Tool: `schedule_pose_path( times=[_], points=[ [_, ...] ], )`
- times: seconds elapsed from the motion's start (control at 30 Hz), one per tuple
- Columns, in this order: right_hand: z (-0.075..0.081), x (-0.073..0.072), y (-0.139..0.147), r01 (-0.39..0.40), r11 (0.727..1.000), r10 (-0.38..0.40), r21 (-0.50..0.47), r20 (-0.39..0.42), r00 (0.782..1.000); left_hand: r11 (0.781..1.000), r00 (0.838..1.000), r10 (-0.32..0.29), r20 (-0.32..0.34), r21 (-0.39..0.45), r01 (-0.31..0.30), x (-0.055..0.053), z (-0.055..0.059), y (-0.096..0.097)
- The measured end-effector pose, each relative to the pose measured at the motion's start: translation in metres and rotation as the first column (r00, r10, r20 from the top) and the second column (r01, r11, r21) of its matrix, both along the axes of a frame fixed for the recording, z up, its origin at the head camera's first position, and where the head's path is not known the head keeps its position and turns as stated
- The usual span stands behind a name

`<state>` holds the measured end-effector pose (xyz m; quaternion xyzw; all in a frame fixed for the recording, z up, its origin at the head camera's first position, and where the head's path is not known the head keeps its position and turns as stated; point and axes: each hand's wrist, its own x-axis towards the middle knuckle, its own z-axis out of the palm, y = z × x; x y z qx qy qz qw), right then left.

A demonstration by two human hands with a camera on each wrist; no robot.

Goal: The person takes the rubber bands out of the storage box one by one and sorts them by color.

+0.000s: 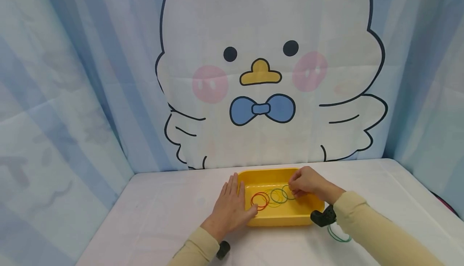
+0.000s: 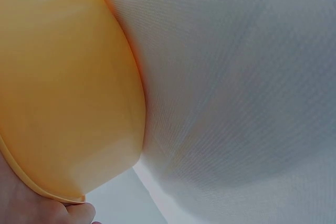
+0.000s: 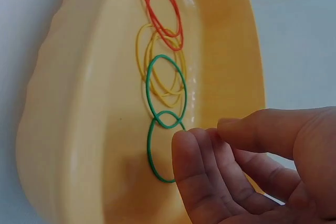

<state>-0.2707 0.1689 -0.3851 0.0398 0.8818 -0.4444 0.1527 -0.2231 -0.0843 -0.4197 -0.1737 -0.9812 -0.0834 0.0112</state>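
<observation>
A yellow tray [image 1: 282, 220] stands on the table, holding red rubber bands [image 3: 160, 14], yellow rubber bands [image 3: 140, 51] and green rubber bands [image 3: 147, 85] in an overlapping row. My left hand [image 1: 232, 207] lies across the tray's left side with fingers extended, thumb over its front rim. In the left wrist view the tray's outer wall [image 2: 73, 93] fills much of the picture, with part of the hand at its rim. My right hand [image 1: 308, 183] is inside the right end, fingers loosely bent, thumb close to them. Its fingertips overlap the nearest green band, hiding part of it.
More green bands [image 1: 338, 235] lie on the white tablecloth [image 1: 163, 205], outside the tray and beneath the right forearm. Black wrist devices [image 1: 324, 216] sit at both cuffs. A curtain [image 1: 272, 145] printed with a white cartoon bird hangs behind the table.
</observation>
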Motion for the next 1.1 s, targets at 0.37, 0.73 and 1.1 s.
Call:
schedule_pose_path(
  times=[0.37, 0.73, 1.1],
  points=[
    [-0.010, -0.006, -0.009, -0.023, 0.994, 0.023, 0.102, 0.000, 1.000, 1.000, 1.000, 0.004, 0.012, -0.003, -0.004, 0.000, 0.000, 0.001],
    [-0.012, -0.006, -0.017, 0.021, 0.990, -0.022, 0.143, 0.003, 1.000, 1.000, 1.000, -0.002, -0.001, -0.006, 0.002, 0.001, 0.000, 0.000],
    [-0.018, -0.004, -0.020, 0.016, 0.980, -0.004, 0.198, -0.061, 0.998, 1.000, 1.000, -0.007, -0.016, -0.005, 0.007, 0.002, 0.001, 0.000]
  ],
)
